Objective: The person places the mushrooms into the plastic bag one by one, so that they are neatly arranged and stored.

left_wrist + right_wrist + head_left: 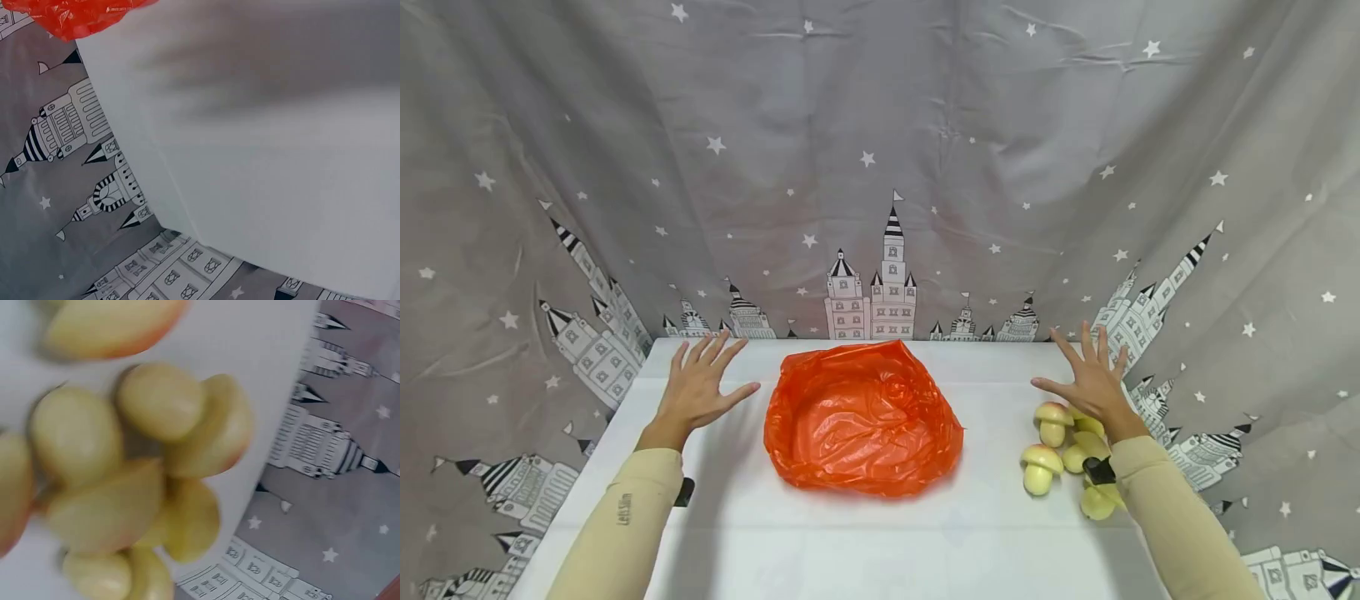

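Note:
Both hands hover over the white table with fingers spread, holding nothing. My left hand [697, 386] is left of an open red plastic bag [865, 433], apart from it. The bag lies mid-table with its mouth facing up; a bit of its edge [87, 19] shows in the left wrist view. On the right, my right hand [1092, 379] is above several yellow mushroom-shaped pieces [1041, 469] with reddish cap edges. In the right wrist view these mushrooms [106, 506] lie close together, slightly blurred. The right forearm hides part of the pile.
A white cover spreads over the table [880, 550]. Behind and at both sides hangs a grey curtain [880, 108] printed with stars and castles, meeting the table's back edge. A small black device [1100, 471] sits at the right wrist, another [685, 492] at the left.

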Available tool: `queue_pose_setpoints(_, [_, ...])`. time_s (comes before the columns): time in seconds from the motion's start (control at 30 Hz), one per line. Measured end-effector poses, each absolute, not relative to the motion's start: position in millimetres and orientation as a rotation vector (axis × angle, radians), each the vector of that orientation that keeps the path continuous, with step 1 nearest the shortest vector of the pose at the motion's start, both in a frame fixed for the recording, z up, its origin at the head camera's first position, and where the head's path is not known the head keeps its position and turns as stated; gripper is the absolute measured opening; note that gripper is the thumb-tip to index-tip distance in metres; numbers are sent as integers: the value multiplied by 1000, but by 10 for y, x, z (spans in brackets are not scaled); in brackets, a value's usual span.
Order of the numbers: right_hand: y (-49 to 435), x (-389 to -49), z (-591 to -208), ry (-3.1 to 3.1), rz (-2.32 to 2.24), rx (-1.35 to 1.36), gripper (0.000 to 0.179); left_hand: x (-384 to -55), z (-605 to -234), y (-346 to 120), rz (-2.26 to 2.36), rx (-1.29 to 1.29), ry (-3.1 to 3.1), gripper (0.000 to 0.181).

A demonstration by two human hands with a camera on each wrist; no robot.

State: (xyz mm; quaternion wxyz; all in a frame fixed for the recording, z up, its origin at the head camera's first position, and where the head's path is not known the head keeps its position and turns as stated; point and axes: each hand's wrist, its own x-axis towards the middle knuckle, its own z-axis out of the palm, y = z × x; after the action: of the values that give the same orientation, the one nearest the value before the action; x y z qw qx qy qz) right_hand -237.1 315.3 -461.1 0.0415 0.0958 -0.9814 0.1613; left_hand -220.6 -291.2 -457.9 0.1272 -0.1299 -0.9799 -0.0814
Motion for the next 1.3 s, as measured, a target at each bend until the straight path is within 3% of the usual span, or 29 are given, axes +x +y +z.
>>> queue_pose_setpoints(0.23, [3359, -2271, -4667, -2996, 447, 298, 96, -2172, -4635, -2841, -460, -424, -2899, 78])
queue_pose_setpoints(1.03, [3750, -2034, -4938, -2865, 725, 172, 97, -2120, -4886, -2656, -1224, 107, -3018, 78])
queue_pose_setpoints(1.3, [3820, -1933, -5060, -2817, 805, 138, 94, -2153, -4907, -2617, -1401, 153, -2976, 80])
